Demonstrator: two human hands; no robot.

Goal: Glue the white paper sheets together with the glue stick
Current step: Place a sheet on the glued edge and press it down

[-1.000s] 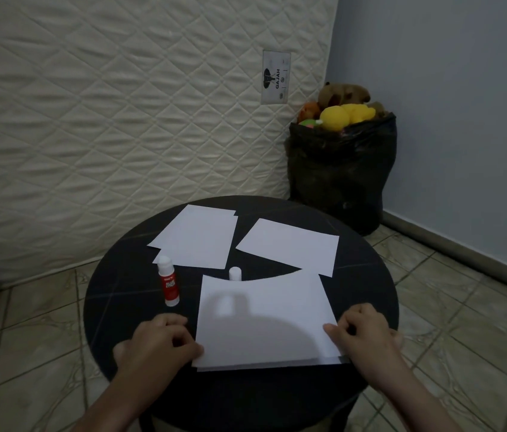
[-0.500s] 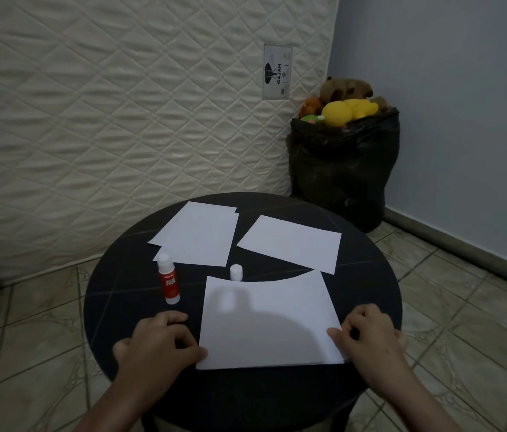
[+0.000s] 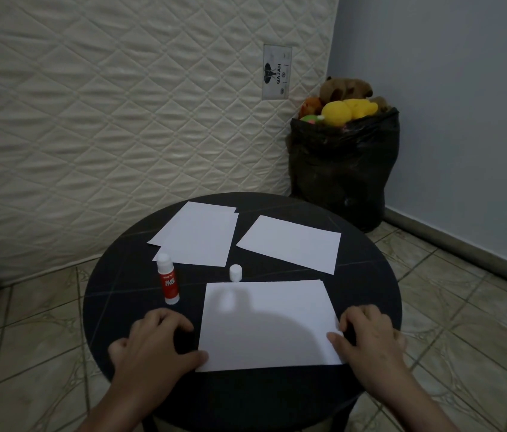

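Observation:
Two white paper sheets [image 3: 267, 322] lie stacked flat at the near side of the round black table [image 3: 112, 275]. My left hand [image 3: 155, 344] rests on the table beside them, fingers spread, thumb tip touching the near left corner. My right hand [image 3: 367, 335] pinches the stack's right edge, thumb on top. A red glue stick [image 3: 168, 280] stands upright left of the stack, with its white cap [image 3: 235, 272] standing apart just beyond the stack's far edge. More white sheets lie at the back left [image 3: 197, 233], and a single sheet [image 3: 292, 243] at the back right.
A quilted mattress [image 3: 105, 104] leans against the wall behind the table. A black bag of plush toys [image 3: 342, 169] stands in the corner at the right. The floor [image 3: 464, 307] around the table is tiled.
The top sheet's raised far edge has settled flat and the two sheets now line up. My left fingers have slid off the paper's left edge onto the table.

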